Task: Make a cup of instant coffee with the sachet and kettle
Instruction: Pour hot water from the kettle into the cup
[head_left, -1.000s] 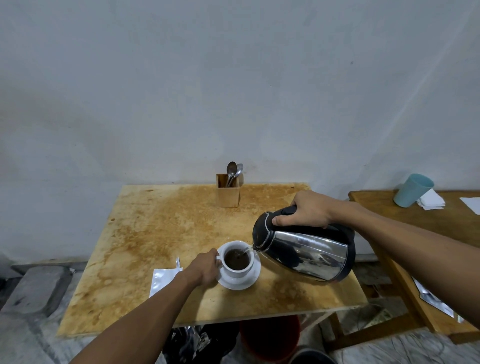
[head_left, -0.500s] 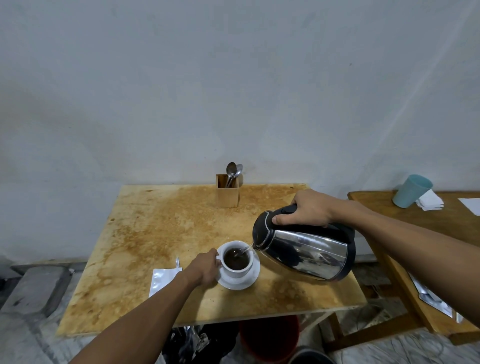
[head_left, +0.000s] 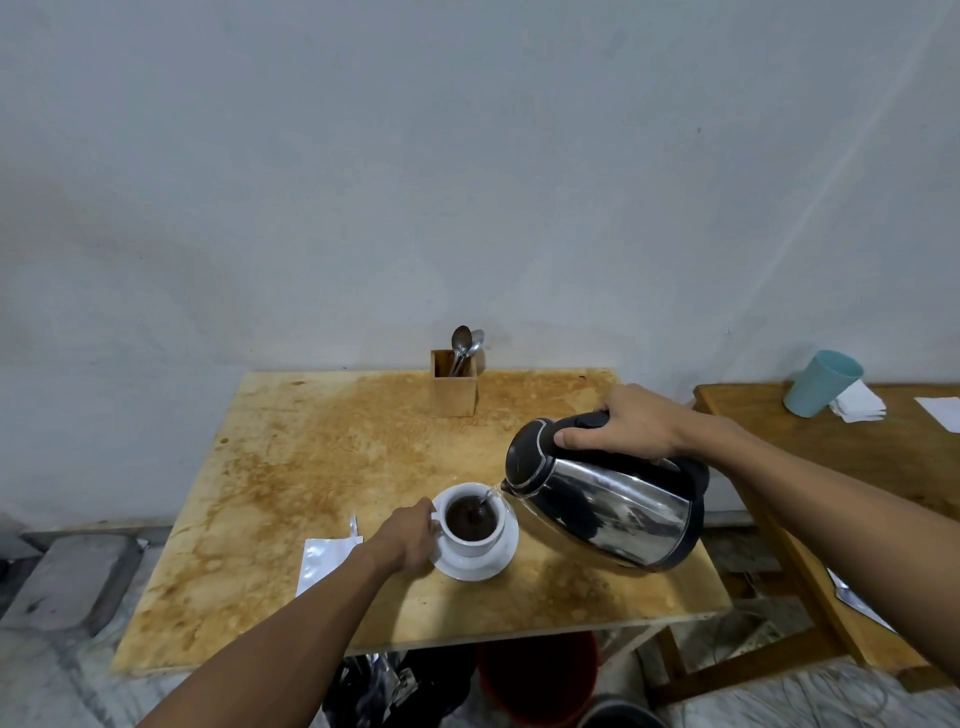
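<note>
A white cup (head_left: 475, 540) stands on a white saucer (head_left: 498, 564) near the front of the stained wooden table (head_left: 291, 467). Dark liquid fills part of the cup. My left hand (head_left: 410, 538) grips the cup at its handle side. My right hand (head_left: 626, 431) is closed on the black handle of the steel kettle (head_left: 608, 506), which is tilted with its spout over the cup's right rim. A thin stream of water runs from the spout into the cup. A torn silver sachet (head_left: 324, 561) lies flat left of my left wrist.
A wooden holder with spoons (head_left: 453, 382) stands at the table's back edge. A second wooden table (head_left: 893, 457) at right carries a teal cup (head_left: 821, 382) and white papers. A red bucket (head_left: 537, 675) and dark bags sit under the table's front edge.
The kettle keeps pouring in nearly the same place. The dark liquid in the cup has risen a little. Both hands hold their grips.
</note>
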